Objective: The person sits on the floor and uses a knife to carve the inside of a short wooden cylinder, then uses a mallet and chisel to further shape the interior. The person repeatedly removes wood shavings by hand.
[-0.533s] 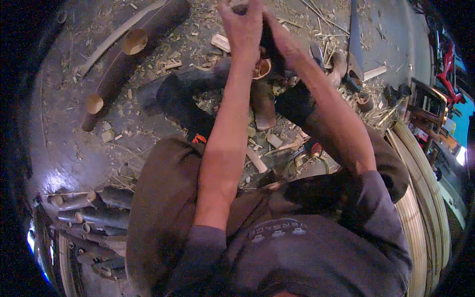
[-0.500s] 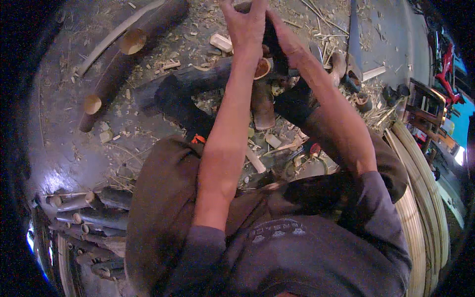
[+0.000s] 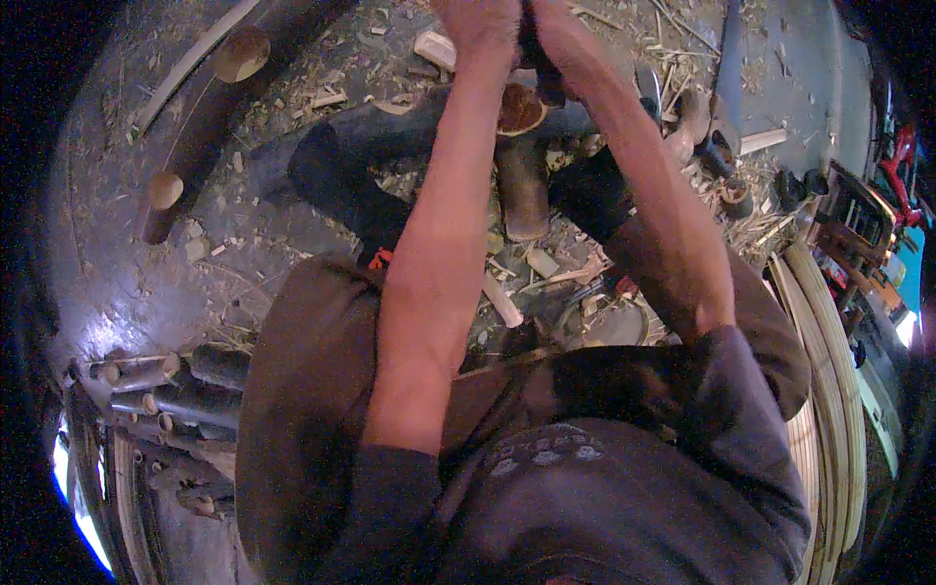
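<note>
Both hands are stretched far out in front of me at the top edge, close together. My left hand is closed, its fingers cut off by the picture's edge. Beside it, my right hand is closed too. A dark object shows between the hands; its kind cannot be made out. Just below lies a log's round, reddish-brown cut end. Under that, a short brown piece of log points toward me. A thick dark log lies crosswise under my left forearm.
A long log with pale cut patches lies at the far left. Stacked dark poles are at the near left. Long pale wooden strips curve along the right, and a long blade stands out at the far right. Wood chips litter the floor.
My hands have gone farther up, partly past the picture's top edge. The view has shifted slightly, and the log's cut end shows more fully below them.
</note>
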Demonstrator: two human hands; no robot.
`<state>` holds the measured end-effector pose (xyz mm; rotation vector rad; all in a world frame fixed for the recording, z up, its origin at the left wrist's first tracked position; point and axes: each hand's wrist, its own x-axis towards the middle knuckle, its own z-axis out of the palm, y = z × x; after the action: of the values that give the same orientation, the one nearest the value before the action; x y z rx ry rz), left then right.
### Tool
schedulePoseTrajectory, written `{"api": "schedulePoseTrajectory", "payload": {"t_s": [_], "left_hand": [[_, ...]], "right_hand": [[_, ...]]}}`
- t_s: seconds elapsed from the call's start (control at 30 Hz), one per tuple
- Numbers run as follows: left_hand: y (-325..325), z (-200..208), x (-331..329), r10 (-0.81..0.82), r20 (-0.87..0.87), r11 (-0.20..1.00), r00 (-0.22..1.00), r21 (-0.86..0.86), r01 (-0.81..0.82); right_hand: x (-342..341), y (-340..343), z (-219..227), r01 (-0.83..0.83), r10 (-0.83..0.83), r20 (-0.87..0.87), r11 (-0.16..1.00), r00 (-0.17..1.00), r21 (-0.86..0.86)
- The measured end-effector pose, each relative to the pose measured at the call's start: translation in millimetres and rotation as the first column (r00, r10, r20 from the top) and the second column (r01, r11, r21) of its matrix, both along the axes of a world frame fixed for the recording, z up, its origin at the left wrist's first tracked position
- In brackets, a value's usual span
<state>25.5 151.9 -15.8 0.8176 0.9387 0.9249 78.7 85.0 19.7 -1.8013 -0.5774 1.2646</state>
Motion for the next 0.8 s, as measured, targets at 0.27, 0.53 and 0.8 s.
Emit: {"api": "schedulePoseTrajectory", "payload": {"t_s": [0.27, 0.53, 0.8], "left_hand": [[-37, 10, 46, -0.827, -0.093, 0.498, 0.554, 0.336, 0.799], [-42, -1, 54, -0.822, -0.300, 0.466, 0.485, 0.137, 0.874], [13, -19, -56, 0.134, -0.374, 0.964, 0.918, 0.265, -0.032]], "right_hand": [[-24, -52, -36, 0.589, -0.761, 0.323, 0.643, 0.563, 0.490], [-24, -50, -55, 0.750, -0.864, -0.061, 0.396, 0.500, 0.530], [-53, 16, -24, 0.008, 0.012, -0.118, 0.985, 0.993, 0.170]]}}
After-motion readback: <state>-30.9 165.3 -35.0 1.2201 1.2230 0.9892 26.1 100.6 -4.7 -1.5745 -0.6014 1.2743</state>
